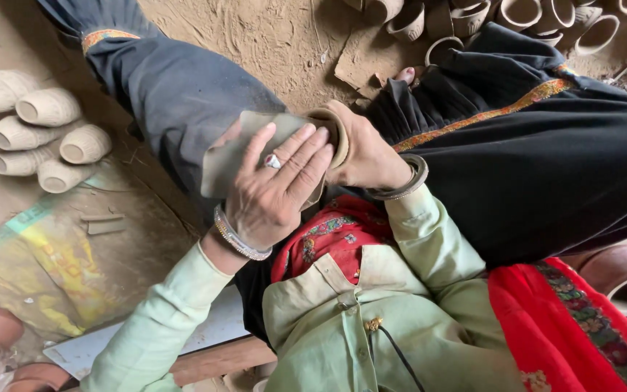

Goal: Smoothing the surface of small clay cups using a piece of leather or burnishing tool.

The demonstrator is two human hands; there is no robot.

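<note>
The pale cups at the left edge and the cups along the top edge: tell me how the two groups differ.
The pale cups are whitish and lie on their sides, mouths facing left; the top cups look browner and show their open rims to the camera. The pale cups form a neat stack, while the top cups sit in a looser, crowded row. Both groups are small clay cups resting on the dirt floor, away from either hand.

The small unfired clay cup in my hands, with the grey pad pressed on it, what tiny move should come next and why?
Probably turn the small unfired clay cup slightly in the right hand, because the left hand presses the flat grey pad over only one side.
</note>
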